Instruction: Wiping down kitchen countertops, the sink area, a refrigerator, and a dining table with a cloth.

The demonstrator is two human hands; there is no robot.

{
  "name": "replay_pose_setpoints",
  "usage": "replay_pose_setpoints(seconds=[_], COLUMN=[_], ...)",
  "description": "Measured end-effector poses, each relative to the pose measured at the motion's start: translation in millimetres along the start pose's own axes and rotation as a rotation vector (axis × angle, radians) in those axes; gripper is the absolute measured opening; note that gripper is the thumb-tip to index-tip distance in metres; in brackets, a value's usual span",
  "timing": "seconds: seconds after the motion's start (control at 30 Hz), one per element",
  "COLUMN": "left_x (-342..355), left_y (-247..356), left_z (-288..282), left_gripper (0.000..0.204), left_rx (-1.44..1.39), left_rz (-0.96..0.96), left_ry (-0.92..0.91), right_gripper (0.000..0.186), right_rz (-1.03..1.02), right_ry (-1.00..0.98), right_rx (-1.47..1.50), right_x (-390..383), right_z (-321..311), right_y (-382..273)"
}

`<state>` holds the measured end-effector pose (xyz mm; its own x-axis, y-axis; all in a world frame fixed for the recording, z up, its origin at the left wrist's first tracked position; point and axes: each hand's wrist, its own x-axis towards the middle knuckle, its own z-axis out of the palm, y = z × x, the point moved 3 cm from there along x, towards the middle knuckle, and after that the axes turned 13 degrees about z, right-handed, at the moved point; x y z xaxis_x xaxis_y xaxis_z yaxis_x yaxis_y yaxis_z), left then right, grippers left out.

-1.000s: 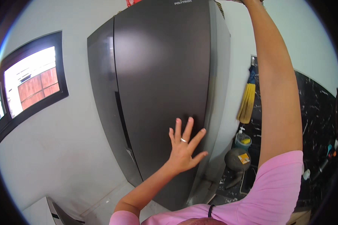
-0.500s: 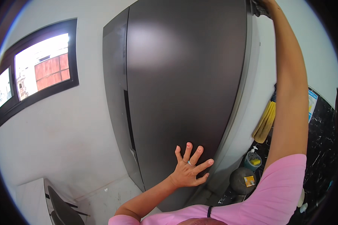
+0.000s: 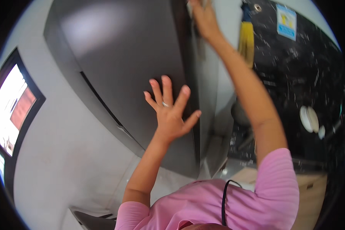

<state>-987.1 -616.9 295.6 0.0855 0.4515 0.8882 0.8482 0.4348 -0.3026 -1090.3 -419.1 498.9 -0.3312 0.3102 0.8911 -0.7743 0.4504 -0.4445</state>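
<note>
A tall dark grey refrigerator (image 3: 115,50) with smooth doors fills the middle of the view. My left hand (image 3: 170,117) lies flat on its front, fingers spread, a ring on one of them and nothing held. Up at the top edge, my right hand (image 3: 206,21) reaches to the refrigerator's right side. Its fingers are blurred and partly cut off by the frame, so whether they hold anything is hidden.
Right of the refrigerator, a yellow cloth (image 3: 246,44) hangs by a black marbled wall (image 3: 310,65) bearing a blue-and-white sheet (image 3: 286,22). Pale dishes (image 3: 309,119) are at the right. A dark-framed window (image 3: 21,103) is on the left, and a dark chair (image 3: 92,219) below.
The view has swung right, showing more of the marbled wall. My right hand has come lower along the refrigerator's side; a dark bunched thing at it earlier no longer shows clearly. My left hand stays spread.
</note>
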Motion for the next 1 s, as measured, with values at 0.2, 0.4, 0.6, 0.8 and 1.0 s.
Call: replay_pose_setpoints(seconds=[0.2, 0.4, 0.6, 0.8, 1.0], left_x=[-10, -39, -36, -39, -47], left_y=[13, 46, 39, 42, 38], left_z=[-20, -29, -11, 24, 52], left_gripper=[0.069, 0.064, 0.069, 0.079, 0.081], left_rx=[-0.299, -0.233, -0.279, -0.142, -0.003], left_rz=[-0.049, -0.029, -0.122, -0.052, -0.04], left_ry=[-0.03, -0.141, -0.009, -0.006, 0.022], right_gripper=[0.063, 0.057, 0.053, 0.057, 0.064], right_rz=[0.513, 1.291, 0.429, 0.749, 1.316], right_ry=[0.173, 0.354, 0.195, 0.305, 0.383], right_rx=[0.012, 0.323, 0.051, 0.136, 0.182], right_x=[-311, -442, -315, -416, -504], right_z=[-22, -23, -17, -21, -39], right_y=[75, 62, -15, 60, 149])
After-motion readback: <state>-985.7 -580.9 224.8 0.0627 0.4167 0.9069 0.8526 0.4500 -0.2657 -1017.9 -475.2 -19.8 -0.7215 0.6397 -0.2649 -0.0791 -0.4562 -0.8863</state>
